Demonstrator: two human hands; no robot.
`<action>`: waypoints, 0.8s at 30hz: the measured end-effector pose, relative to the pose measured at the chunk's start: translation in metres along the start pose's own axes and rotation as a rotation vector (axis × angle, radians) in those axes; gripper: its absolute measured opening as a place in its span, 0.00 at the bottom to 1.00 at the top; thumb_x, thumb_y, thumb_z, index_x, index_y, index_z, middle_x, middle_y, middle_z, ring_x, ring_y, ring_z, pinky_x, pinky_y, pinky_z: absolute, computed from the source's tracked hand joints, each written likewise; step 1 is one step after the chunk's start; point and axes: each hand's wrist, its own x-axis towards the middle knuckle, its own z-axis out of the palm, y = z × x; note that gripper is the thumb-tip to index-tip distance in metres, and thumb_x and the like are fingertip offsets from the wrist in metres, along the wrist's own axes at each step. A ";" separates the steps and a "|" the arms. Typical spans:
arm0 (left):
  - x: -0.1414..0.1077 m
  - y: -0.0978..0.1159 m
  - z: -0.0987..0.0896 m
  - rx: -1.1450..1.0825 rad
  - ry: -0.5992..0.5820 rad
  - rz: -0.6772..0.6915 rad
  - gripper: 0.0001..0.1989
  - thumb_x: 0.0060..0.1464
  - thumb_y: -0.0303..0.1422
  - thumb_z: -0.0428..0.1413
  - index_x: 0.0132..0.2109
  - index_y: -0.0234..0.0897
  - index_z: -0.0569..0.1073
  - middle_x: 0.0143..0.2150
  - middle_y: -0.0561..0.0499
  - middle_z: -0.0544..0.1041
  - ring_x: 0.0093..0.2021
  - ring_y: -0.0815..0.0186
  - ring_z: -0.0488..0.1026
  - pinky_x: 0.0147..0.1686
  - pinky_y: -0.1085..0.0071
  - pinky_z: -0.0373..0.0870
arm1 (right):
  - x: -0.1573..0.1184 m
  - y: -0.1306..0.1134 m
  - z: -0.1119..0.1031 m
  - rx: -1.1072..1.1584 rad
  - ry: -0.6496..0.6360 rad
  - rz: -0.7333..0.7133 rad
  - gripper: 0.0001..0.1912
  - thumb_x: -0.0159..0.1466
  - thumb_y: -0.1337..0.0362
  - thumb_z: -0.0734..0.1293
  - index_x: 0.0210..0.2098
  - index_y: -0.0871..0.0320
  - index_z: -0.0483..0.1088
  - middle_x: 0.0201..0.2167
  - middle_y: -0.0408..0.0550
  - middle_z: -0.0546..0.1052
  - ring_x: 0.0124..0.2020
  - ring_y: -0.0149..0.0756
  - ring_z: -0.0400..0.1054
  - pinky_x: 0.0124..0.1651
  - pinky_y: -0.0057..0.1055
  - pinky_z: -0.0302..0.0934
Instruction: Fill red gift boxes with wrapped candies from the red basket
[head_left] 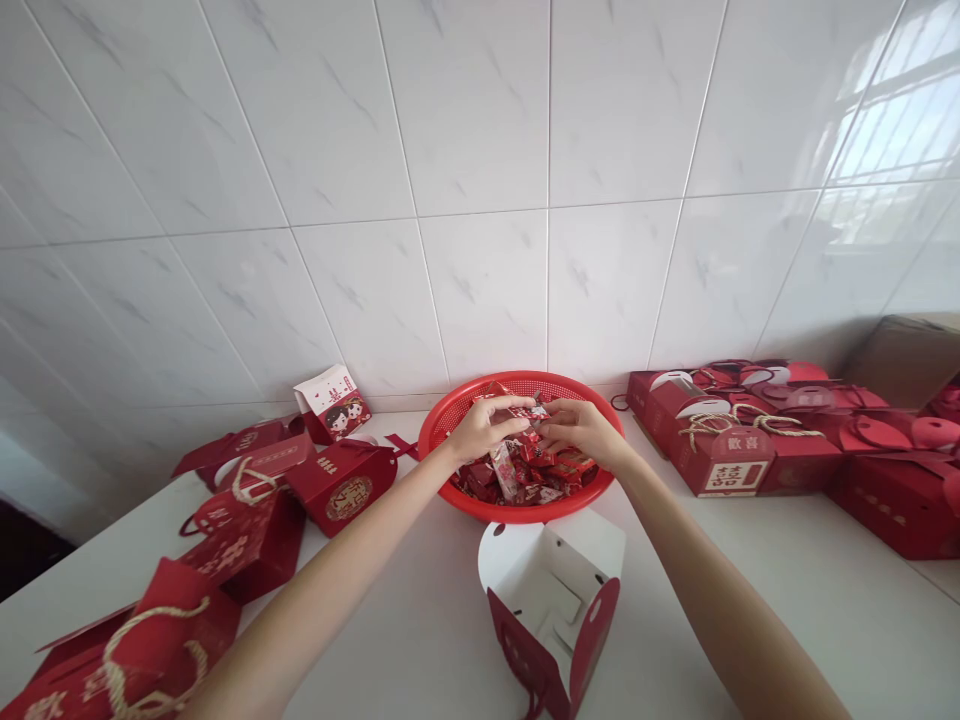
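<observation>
Head view: our left hand and right hand pinch wrapped packets, count unclear, over the far red basket. We judge this gathering; lifting calls for a firm hold.

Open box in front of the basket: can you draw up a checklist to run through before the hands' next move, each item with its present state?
1. Open box open at the top: ok; its white inside shows.
2. Bottom flaps locked: cannot tell; they are visible inside, but not how they fasten.
3. Wrapped pieces in the red basket: ok; many show there.
4. Left hand and right hand clear of the basket: not ok; both are over it.
5. Grip on a piece: cannot tell; the fingers hide the contact.
6. Boxes at the right apart from the open box: ok; bare tabletop lies between.
</observation>
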 end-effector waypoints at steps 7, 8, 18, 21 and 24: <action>0.002 0.000 0.001 -0.053 -0.092 0.081 0.20 0.51 0.38 0.64 0.51 0.41 0.81 0.55 0.46 0.81 0.55 0.54 0.77 0.53 0.58 0.76 | -0.006 -0.012 0.002 0.011 0.006 0.040 0.14 0.56 0.60 0.76 0.37 0.58 0.73 0.34 0.48 0.82 0.30 0.35 0.77 0.29 0.27 0.72; 0.002 0.000 0.002 -0.047 -0.097 0.094 0.20 0.51 0.38 0.64 0.52 0.41 0.81 0.54 0.46 0.81 0.55 0.53 0.77 0.54 0.57 0.75 | -0.007 -0.014 0.003 0.027 -0.010 0.060 0.14 0.56 0.60 0.76 0.37 0.58 0.73 0.33 0.48 0.82 0.30 0.36 0.78 0.29 0.27 0.72; 0.001 -0.005 0.003 0.289 -0.169 0.185 0.26 0.48 0.22 0.55 0.54 0.43 0.78 0.48 0.49 0.77 0.46 0.62 0.76 0.47 0.65 0.74 | -0.006 -0.013 0.000 0.218 0.009 0.149 0.17 0.55 0.63 0.77 0.40 0.57 0.71 0.30 0.44 0.79 0.27 0.34 0.76 0.33 0.32 0.75; 0.000 -0.001 0.007 0.314 -0.186 0.167 0.23 0.47 0.23 0.58 0.52 0.40 0.76 0.48 0.49 0.76 0.45 0.62 0.75 0.46 0.65 0.74 | -0.002 -0.007 -0.002 0.178 0.088 0.105 0.17 0.52 0.66 0.78 0.39 0.58 0.72 0.26 0.42 0.77 0.25 0.32 0.74 0.31 0.29 0.73; -0.003 0.002 0.011 0.225 -0.285 0.066 0.22 0.47 0.29 0.64 0.50 0.39 0.71 0.42 0.50 0.77 0.39 0.62 0.77 0.41 0.65 0.75 | 0.000 -0.003 -0.004 0.121 0.190 0.015 0.12 0.51 0.66 0.77 0.33 0.58 0.74 0.28 0.43 0.78 0.25 0.30 0.71 0.27 0.26 0.69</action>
